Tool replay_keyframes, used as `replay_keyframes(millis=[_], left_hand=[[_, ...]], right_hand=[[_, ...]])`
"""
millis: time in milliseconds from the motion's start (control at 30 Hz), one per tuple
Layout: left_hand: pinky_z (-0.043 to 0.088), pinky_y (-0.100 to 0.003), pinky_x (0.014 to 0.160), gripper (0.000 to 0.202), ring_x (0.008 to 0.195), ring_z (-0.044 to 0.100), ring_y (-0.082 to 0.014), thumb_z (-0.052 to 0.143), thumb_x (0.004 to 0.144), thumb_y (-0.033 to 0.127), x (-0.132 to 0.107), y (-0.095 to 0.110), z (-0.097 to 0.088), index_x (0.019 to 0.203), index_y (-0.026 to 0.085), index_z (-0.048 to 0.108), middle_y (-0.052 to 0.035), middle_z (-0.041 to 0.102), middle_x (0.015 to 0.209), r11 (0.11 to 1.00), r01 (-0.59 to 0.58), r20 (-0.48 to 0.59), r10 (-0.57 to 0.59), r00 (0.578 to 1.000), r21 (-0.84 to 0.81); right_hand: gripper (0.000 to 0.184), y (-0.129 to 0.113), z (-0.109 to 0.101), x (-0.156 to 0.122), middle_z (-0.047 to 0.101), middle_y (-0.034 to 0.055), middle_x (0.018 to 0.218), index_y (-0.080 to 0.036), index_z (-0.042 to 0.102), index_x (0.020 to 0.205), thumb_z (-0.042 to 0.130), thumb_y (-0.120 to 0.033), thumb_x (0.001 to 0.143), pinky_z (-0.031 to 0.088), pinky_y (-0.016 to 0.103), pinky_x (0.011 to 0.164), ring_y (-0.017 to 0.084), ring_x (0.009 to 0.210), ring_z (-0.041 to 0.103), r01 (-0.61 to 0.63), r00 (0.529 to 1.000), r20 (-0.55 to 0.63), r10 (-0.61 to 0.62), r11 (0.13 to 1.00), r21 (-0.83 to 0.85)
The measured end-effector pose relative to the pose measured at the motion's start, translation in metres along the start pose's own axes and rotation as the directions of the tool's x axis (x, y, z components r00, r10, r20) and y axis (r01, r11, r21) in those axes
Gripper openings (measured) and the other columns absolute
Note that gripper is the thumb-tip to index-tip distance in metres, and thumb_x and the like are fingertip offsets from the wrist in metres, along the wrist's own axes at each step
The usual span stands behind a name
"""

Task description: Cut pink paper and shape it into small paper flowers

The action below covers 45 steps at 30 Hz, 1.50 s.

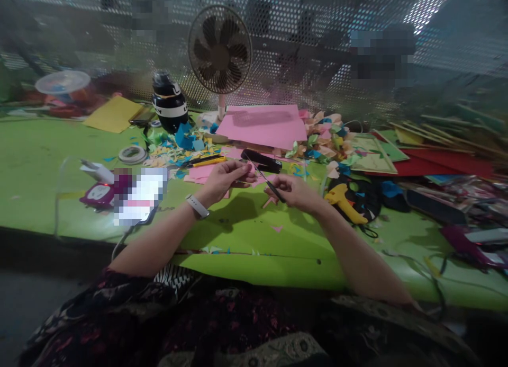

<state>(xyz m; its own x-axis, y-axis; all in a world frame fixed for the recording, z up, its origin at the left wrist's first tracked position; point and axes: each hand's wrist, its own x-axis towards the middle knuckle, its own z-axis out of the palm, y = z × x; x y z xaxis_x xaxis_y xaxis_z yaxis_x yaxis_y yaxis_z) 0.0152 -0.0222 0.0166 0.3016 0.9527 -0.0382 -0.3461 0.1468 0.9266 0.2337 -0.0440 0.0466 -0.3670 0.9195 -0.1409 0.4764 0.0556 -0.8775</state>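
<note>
Over the green table, my right hand (291, 191) is closed around the dark handle of a pair of scissors (274, 190). Their thin metal blade points up and left towards my left hand (226, 180). That hand, with a white band at its wrist, pinches a small piece of pink paper (251, 169) by the blade. Whether the blade touches the paper is too small to tell. A black stapler (262, 160) lies just behind my hands. Pink paper scraps lie on the table beneath them.
Behind are a pink sheet (262, 124), a fan (220, 52), a black bottle (169, 105) and a heap of paper flowers (327, 134). A lit phone (143, 195) and a tape roll (132, 154) lie left. A yellow glue gun (345, 203) lies right.
</note>
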Motion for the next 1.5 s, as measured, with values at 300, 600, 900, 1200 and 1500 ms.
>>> replay_keyframes(millis=[300, 600, 900, 1200, 1500], left_hand=[[0.059, -0.022, 0.065, 0.025, 0.073, 0.075, -0.0135, 0.082, 0.08, 0.033, -0.0002, -0.0011, -0.003, 0.088, 0.014, 0.068, -0.0051, 0.077, 0.081, 1.0, 0.017, 0.059, -0.018, 0.998, 0.02], [0.06, -0.023, 0.067, 0.029, 0.076, 0.075, -0.0137, 0.084, 0.077, 0.037, -0.0031, 0.0001, -0.0002, 0.087, 0.015, 0.069, -0.0057, 0.078, 0.083, 0.999, 0.01, 0.05, -0.012, 0.999, 0.038], [0.059, -0.022, 0.065, 0.028, 0.072, 0.074, -0.0124, 0.084, 0.079, 0.036, -0.0038, -0.0001, 0.0025, 0.087, 0.014, 0.069, -0.0048, 0.077, 0.081, 0.999, 0.008, 0.061, -0.01, 0.998, 0.032], [0.059, -0.022, 0.064, 0.024, 0.072, 0.074, -0.0123, 0.082, 0.08, 0.034, -0.0049, 0.0001, 0.0027, 0.083, 0.015, 0.068, -0.0042, 0.077, 0.08, 0.999, 0.002, 0.08, -0.005, 0.997, 0.039], [0.059, -0.023, 0.066, 0.025, 0.073, 0.075, -0.0131, 0.082, 0.08, 0.035, -0.0042, 0.0004, 0.0026, 0.085, 0.016, 0.067, -0.0047, 0.077, 0.082, 0.999, 0.001, 0.068, -0.005, 0.998, 0.048]], right_hand=[[0.053, -0.0019, -0.0033, -0.0023, 0.062, 0.0003, 0.069, -0.02, 0.059, 0.079, 0.08, -0.067, 0.067, 0.037, 0.028, 0.056, 0.013, 0.061, 0.054, 0.009, 1.0, 0.03, -0.009, 1.0, -0.007], [0.052, -0.0045, -0.0008, -0.0046, 0.062, 0.0007, 0.074, -0.021, 0.059, 0.083, 0.078, -0.067, 0.069, 0.041, 0.03, 0.06, 0.015, 0.066, 0.055, 0.002, 0.999, 0.037, -0.003, 1.0, 0.006], [0.051, -0.0013, -0.0006, -0.002, 0.059, 0.0, 0.073, -0.021, 0.057, 0.08, 0.079, -0.066, 0.069, 0.041, 0.03, 0.062, 0.015, 0.067, 0.054, 0.036, 0.999, 0.033, -0.036, 0.999, 0.023], [0.049, 0.001, -0.0015, -0.0017, 0.058, 0.0007, 0.076, -0.022, 0.056, 0.082, 0.078, -0.065, 0.071, 0.046, 0.032, 0.065, 0.017, 0.071, 0.056, 0.044, 0.996, 0.073, -0.044, 0.999, 0.01], [0.052, -0.0028, 0.0, -0.0035, 0.057, -0.0003, 0.074, -0.022, 0.056, 0.08, 0.077, -0.068, 0.069, 0.045, 0.032, 0.063, 0.015, 0.067, 0.054, 0.038, 0.998, 0.048, -0.038, 0.999, 0.013]])
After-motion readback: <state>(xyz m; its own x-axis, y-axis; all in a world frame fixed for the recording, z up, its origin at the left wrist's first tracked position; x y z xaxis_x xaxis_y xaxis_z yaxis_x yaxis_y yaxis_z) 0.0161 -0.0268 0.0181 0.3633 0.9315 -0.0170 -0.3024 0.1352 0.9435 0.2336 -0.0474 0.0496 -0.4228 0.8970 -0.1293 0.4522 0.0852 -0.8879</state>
